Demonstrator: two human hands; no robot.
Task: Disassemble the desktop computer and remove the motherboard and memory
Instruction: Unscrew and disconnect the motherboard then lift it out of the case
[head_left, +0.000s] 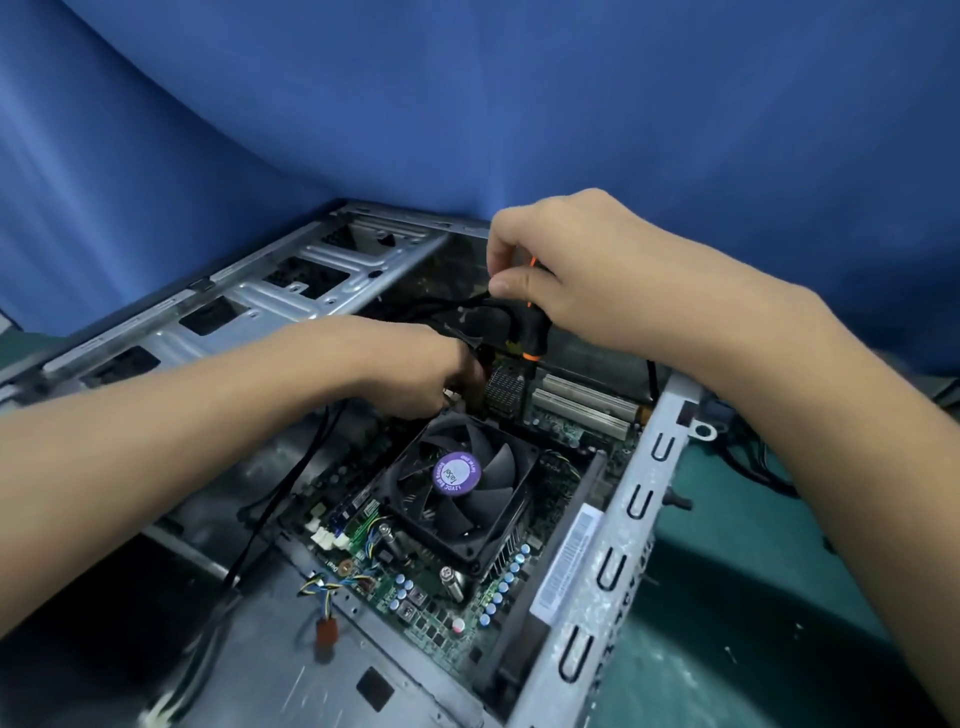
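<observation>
Two forearms reach over one open computer case; right hand grips one black-and-orange screwdriver; left hand, grip unclear, sits beside one fan.

Right hand grips screwdriver upright over motherboard — left hand low beside fan.

A blue cloth hangs as backdrop behind the left grip and the right grip, creased in soft folds and evenly lit, filling the whole upper half. Below and to the right of the right grip lies the table, covered in a green mat, scuffed and flecked with pale specks
</observation>
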